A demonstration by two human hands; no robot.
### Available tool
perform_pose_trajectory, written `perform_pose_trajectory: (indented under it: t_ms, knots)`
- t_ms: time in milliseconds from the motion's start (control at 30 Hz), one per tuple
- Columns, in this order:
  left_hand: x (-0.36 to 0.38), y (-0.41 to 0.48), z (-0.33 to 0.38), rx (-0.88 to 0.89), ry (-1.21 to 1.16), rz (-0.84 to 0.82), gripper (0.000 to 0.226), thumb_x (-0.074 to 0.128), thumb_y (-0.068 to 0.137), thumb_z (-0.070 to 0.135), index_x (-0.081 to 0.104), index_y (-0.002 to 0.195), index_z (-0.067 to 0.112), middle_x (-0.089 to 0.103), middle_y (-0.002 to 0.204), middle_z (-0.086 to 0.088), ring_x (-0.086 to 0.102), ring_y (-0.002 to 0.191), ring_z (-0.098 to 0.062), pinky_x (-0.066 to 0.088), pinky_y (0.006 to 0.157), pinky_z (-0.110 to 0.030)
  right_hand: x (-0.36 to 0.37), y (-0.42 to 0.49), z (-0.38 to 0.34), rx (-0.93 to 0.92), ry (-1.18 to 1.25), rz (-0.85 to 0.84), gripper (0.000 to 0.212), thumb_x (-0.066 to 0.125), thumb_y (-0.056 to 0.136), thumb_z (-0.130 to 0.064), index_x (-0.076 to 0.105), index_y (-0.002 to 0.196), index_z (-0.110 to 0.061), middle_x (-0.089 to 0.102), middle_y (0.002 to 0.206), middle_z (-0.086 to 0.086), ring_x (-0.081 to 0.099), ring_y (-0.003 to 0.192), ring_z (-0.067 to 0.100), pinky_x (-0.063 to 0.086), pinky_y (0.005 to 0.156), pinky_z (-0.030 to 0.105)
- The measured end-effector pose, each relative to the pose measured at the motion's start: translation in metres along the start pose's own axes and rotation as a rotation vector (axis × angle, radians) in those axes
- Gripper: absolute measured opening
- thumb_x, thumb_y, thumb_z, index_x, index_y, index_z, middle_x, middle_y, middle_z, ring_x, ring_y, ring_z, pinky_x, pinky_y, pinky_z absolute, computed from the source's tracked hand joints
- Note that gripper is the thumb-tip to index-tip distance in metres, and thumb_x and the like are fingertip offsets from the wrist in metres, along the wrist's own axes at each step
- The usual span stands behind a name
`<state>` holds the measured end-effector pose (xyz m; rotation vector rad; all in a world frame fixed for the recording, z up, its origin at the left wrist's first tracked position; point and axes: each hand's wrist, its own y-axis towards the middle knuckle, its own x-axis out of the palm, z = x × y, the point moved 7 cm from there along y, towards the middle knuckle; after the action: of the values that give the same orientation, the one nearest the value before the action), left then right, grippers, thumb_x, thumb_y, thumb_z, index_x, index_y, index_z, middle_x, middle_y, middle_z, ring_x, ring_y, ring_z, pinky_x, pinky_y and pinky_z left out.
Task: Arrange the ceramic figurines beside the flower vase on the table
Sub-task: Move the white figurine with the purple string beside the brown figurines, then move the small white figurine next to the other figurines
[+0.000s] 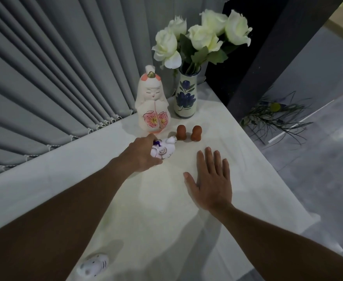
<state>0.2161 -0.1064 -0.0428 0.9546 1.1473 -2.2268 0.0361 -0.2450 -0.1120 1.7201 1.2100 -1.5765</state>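
Nearest me, a small white figurine [92,265] lies half hidden under my left forearm near the surface [237,151] edge. My left hand [141,154] grips a purple-marked figurine [163,151] before the tall doll [152,102] and vase [186,94]; my right hand [211,181] rests flat, fingers spread, on open cloth, with the drop-off to its right.

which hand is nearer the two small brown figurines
Left. The left hand, gripping a small white figurine, sits just beside the brown figurines; the right hand lies flat, farther toward the person.

Grey pleated curtains [51,78] hang at the left. A green plant [276,116] lies on the grey floor [318,169] at the right.
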Motion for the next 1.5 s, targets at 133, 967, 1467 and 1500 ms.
perform_pose_trajectory:
  t_ms: [133, 967, 1467, 1500]
  knots:
    - [-0.001, 0.001, 0.000, -0.011, -0.007, -0.009, 0.064, 0.083, 0.074, 0.037, 0.050, 0.126, 0.020, 0.063, 0.123, -0.005, 0.061, 0.105, -0.027, 0.052, 0.090, -0.039, -0.001, 0.000, -0.001, 0.001, 0.003, 0.001, 0.083, 0.007, 0.097, -0.074, 0.004, 0.164, -0.024, -0.007, 0.173, 0.004, -0.012, 0.159, 0.029, 0.002, 0.129, 0.052]
    - [-0.005, -0.061, -0.033, -0.085, -0.105, 0.134, 0.094, 0.076, 0.075, 0.055, 0.029, 0.151, 0.025, 0.039, 0.152, 0.000, 0.046, 0.134, -0.027, 0.041, 0.104, -0.038, 0.007, -0.026, -0.037, -0.141, -0.013, -0.007, 0.087, 0.021, 0.098, -0.073, 0.012, 0.163, -0.017, 0.004, 0.173, 0.010, 0.000, 0.159, 0.032, 0.002, 0.129, 0.048]
    - [0.077, -0.236, -0.170, -0.140, -0.075, -0.214, 0.082, 0.084, 0.067, 0.051, 0.045, 0.134, 0.023, 0.045, 0.127, 0.002, 0.054, 0.115, -0.018, 0.049, 0.097, -0.037, 0.060, -0.120, -0.155, -0.338, -0.046, -0.031, 0.087, 0.028, 0.097, -0.071, 0.014, 0.163, -0.016, 0.006, 0.173, 0.008, 0.000, 0.160, 0.030, 0.004, 0.129, 0.052]
    - [0.083, -0.241, -0.175, -0.104, -0.067, -0.216, 0.076, 0.085, 0.068, 0.046, 0.046, 0.130, 0.023, 0.046, 0.122, 0.001, 0.055, 0.111, -0.019, 0.049, 0.094, -0.036, 0.061, -0.121, -0.156, -0.336, -0.047, -0.026, 0.087, 0.028, 0.097, -0.071, 0.013, 0.163, -0.016, 0.005, 0.173, 0.007, -0.001, 0.160, 0.029, 0.003, 0.129, 0.052]
